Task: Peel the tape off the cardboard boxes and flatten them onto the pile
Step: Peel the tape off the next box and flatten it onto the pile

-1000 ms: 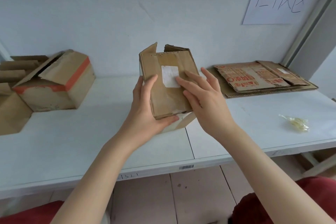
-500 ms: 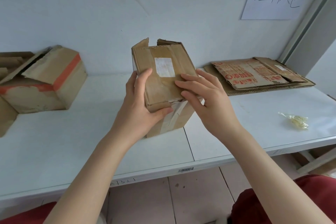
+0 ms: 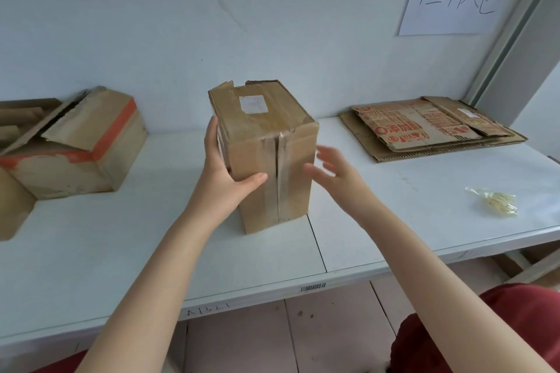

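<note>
Two cardboard boxes show whole on the worktop (image 3: 136,251). At far left, the orange-taped box (image 3: 75,148) lies open, with no hand on it. At centre, the small box (image 3: 260,130) stands upright on one end, with torn flap edges at its far side. Judged by its size and creased corrugated walls, it is light, fairly stiff along the edges, and liable to buckle on the faces. Grip it across two opposite walls, not by the flaps. The left hand (image 3: 225,172) holds it so: fingers wrapped round the left wall, thumb pressed on the near face. Clear tape (image 3: 285,182) runs down the centre seam of that face and looks slick; lifting it probably calls for a fingernail at a loose end. The right hand (image 3: 336,174) is open with fingers spread, holding nothing, just beside the box's right edge; motion blur hides whether it touches. At right, the pile (image 3: 430,130) of flattened cardboard lies against the wall, well apart from the box.
</note>
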